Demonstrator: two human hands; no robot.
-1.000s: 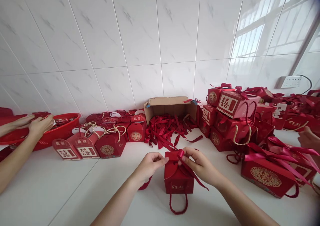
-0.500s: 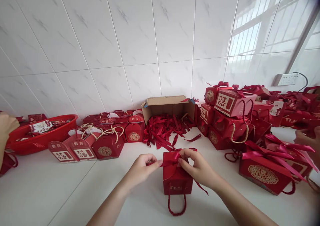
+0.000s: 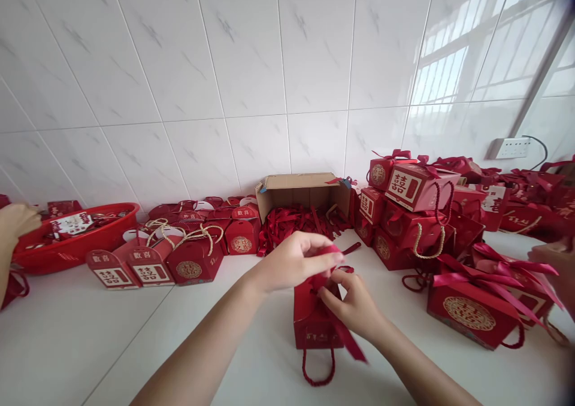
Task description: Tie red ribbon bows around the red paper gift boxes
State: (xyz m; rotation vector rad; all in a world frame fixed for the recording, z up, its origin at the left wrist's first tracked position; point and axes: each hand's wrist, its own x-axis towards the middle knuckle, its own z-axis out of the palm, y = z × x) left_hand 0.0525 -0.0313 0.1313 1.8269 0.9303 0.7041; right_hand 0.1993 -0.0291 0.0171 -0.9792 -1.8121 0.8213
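Note:
A small red gift box (image 3: 314, 322) stands upright on the white table in front of me, its rope handle (image 3: 318, 382) hanging toward me. Red satin ribbon (image 3: 348, 337) runs over its top, one tail slanting down the right side. My left hand (image 3: 299, 262) is raised over the box's far top edge, fingers pinched on a piece of the ribbon. At the box's top right, my right hand (image 3: 354, 304) pinches the ribbon close to the knot. Both hands partly hide the knot.
Behind the box, a cardboard carton (image 3: 300, 181) spills loose ribbons. Finished boxes with bows (image 3: 469, 313) and a stack (image 3: 417, 190) stand right; boxes with flaps (image 3: 148, 268) and a red basin (image 3: 76, 253) stand left. Other people's hands show at the left (image 3: 18, 220) and right (image 3: 554, 262) edges.
My left hand has moved from the box's left side up and right across its top, carrying ribbon. My right hand stays at the knot. The co-worker's hand at left has shifted slightly right.

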